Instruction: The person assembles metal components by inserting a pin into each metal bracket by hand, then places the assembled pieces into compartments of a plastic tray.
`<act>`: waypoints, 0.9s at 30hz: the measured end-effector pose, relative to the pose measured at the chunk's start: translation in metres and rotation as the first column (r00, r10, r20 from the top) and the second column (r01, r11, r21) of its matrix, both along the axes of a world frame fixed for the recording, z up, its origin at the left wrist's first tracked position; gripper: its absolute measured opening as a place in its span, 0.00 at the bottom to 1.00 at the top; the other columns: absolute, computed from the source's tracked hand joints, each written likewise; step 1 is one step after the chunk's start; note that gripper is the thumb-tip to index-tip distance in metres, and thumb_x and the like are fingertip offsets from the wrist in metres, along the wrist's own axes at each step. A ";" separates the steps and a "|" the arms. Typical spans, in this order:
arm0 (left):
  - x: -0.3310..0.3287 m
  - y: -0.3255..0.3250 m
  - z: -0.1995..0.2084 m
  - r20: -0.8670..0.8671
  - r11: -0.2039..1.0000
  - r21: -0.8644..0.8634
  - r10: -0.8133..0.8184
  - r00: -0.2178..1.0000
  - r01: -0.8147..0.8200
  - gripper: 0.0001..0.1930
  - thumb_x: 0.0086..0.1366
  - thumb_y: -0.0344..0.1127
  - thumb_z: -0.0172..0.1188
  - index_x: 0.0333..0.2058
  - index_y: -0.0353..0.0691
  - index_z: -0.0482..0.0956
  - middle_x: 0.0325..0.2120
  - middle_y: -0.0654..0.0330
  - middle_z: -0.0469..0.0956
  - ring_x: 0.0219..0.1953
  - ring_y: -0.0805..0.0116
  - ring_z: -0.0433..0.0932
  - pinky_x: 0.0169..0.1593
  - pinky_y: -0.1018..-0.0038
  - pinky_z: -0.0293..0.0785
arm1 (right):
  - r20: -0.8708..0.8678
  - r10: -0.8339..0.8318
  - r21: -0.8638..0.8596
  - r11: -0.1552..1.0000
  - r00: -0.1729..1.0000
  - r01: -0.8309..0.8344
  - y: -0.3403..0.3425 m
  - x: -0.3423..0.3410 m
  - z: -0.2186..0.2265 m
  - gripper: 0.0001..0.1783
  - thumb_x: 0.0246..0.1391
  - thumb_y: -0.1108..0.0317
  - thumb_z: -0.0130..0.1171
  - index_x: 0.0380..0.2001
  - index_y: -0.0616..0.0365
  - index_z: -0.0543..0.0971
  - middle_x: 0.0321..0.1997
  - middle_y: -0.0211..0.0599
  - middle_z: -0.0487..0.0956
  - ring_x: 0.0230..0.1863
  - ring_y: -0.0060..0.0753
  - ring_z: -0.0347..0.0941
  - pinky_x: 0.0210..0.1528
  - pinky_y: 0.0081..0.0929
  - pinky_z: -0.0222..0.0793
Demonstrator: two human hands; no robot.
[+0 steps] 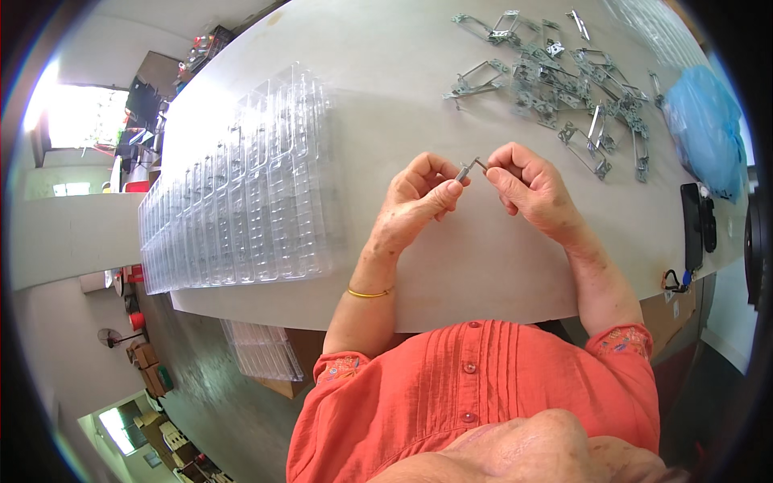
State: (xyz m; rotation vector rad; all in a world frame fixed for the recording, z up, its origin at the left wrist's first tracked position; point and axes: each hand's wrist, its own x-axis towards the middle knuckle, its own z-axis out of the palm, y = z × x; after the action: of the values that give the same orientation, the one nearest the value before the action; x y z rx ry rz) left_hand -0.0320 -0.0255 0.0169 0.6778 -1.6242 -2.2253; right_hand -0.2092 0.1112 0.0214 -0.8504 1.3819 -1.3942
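Over the middle of the table my left hand (420, 191) pinches a small grey metal bracket (463, 172) between thumb and fingertips. A thin bent metal rod end (481, 163) shows beside it, and the closed fingertips of my right hand (533, 187) grip this from the other side. Whether the two bits are joined cannot be made out, as the fingers cover most of them. Beyond my right hand lies a loose heap of metal linkage brackets (555, 80), with thin rods and plates tangled together.
A stack of clear plastic compartment trays (241, 193) covers the table's left side. At the far right sit a blue plastic bag (707, 129) and a black elongated object (691, 221). More clear plastic trays (644, 28) lie at the back right. A cardboard box (675, 318) stands below the right edge.
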 end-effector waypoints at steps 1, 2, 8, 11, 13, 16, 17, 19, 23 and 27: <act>0.000 -0.001 0.000 0.029 1.000 -0.024 0.007 1.000 -0.006 0.13 0.66 0.39 0.67 0.40 0.36 0.76 0.37 0.57 0.81 0.29 0.78 0.72 0.30 0.79 0.67 | -0.001 -0.003 0.001 1.000 1.000 0.003 0.000 0.001 0.003 0.07 0.66 0.66 0.57 0.41 0.58 0.74 0.21 0.19 0.68 0.21 0.11 0.63 0.23 0.14 0.59; 0.001 -0.001 0.000 0.028 1.000 -0.023 0.004 1.000 -0.004 0.13 0.66 0.39 0.67 0.40 0.36 0.76 0.37 0.57 0.81 0.29 0.78 0.72 0.30 0.79 0.67 | -0.015 0.004 -0.006 1.000 1.000 -0.004 0.000 0.001 0.007 0.09 0.67 0.66 0.56 0.45 0.58 0.73 0.21 0.20 0.69 0.21 0.12 0.64 0.24 0.15 0.60; 0.004 -0.005 0.003 0.052 0.998 -0.059 -0.007 0.999 0.011 0.12 0.64 0.37 0.68 0.40 0.38 0.76 0.38 0.59 0.80 0.31 0.79 0.72 0.32 0.80 0.67 | 0.015 0.085 -0.034 0.996 0.996 -0.084 0.000 -0.003 0.006 0.16 0.67 0.65 0.56 0.54 0.60 0.70 0.20 0.23 0.71 0.23 0.16 0.67 0.29 0.19 0.63; 0.006 -0.008 0.002 -0.038 0.994 -0.081 -0.074 0.997 0.071 0.12 0.63 0.35 0.69 0.39 0.38 0.76 0.38 0.60 0.79 0.33 0.80 0.72 0.34 0.81 0.67 | 0.041 0.103 -0.062 0.993 0.994 -0.100 0.000 -0.001 0.008 0.18 0.67 0.65 0.56 0.55 0.62 0.70 0.20 0.24 0.72 0.23 0.17 0.68 0.29 0.19 0.64; 0.007 -0.006 0.002 0.011 0.984 -0.119 -0.135 0.991 0.135 0.12 0.63 0.35 0.69 0.39 0.38 0.75 0.38 0.62 0.78 0.37 0.80 0.73 0.37 0.81 0.68 | 0.057 0.100 -0.065 0.993 0.993 -0.096 0.000 -0.001 0.010 0.18 0.67 0.65 0.56 0.54 0.63 0.71 0.20 0.24 0.73 0.23 0.17 0.69 0.30 0.19 0.65; 0.005 -0.003 0.001 0.083 0.973 -0.154 -0.161 0.984 0.172 0.15 0.63 0.36 0.69 0.43 0.35 0.76 0.40 0.61 0.79 0.41 0.76 0.76 0.42 0.78 0.72 | 0.111 0.150 -0.019 0.989 0.982 -0.149 0.000 -0.002 0.011 0.16 0.67 0.65 0.56 0.53 0.63 0.73 0.21 0.24 0.74 0.23 0.17 0.70 0.29 0.19 0.66; 0.005 -0.001 0.002 0.084 0.973 -0.154 -0.160 0.984 0.171 0.15 0.63 0.36 0.69 0.43 0.35 0.76 0.40 0.61 0.79 0.41 0.76 0.76 0.42 0.78 0.72 | 0.112 0.139 -0.005 0.990 0.984 -0.139 0.000 -0.002 0.011 0.14 0.67 0.65 0.56 0.51 0.62 0.75 0.21 0.23 0.74 0.23 0.17 0.70 0.28 0.19 0.66; 0.003 0.002 0.006 0.125 0.981 -0.085 -0.163 0.979 0.174 0.21 0.64 0.38 0.69 0.50 0.32 0.76 0.42 0.60 0.79 0.47 0.73 0.77 0.48 0.75 0.74 | 0.112 0.128 0.010 0.991 0.985 -0.130 0.000 -0.002 0.010 0.13 0.67 0.65 0.56 0.48 0.62 0.76 0.21 0.23 0.74 0.23 0.17 0.71 0.28 0.19 0.66; 0.003 0.001 0.001 0.241 0.949 -0.186 -0.206 0.948 0.254 0.25 0.64 0.38 0.68 0.55 0.30 0.75 0.42 0.60 0.80 0.48 0.73 0.78 0.50 0.74 0.74 | -0.033 0.115 0.029 0.993 0.993 -0.114 0.001 0.000 0.002 0.07 0.66 0.68 0.57 0.43 0.58 0.78 0.21 0.22 0.74 0.23 0.15 0.69 0.27 0.18 0.65; 0.002 0.003 0.008 0.325 0.898 -0.296 -0.228 0.918 0.327 0.23 0.64 0.37 0.66 0.54 0.29 0.76 0.39 0.62 0.80 0.43 0.76 0.77 0.47 0.76 0.74 | -0.440 0.028 -0.025 0.999 0.898 -0.043 0.003 0.001 0.003 0.03 0.65 0.70 0.58 0.38 0.56 0.78 0.23 0.19 0.73 0.24 0.12 0.66 0.27 0.17 0.62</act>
State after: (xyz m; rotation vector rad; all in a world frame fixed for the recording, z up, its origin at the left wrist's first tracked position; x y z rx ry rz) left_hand -0.0304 -0.0222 0.0252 0.7251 -2.3204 -2.0055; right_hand -0.2082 0.1144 0.0249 -1.2641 1.6725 -1.2436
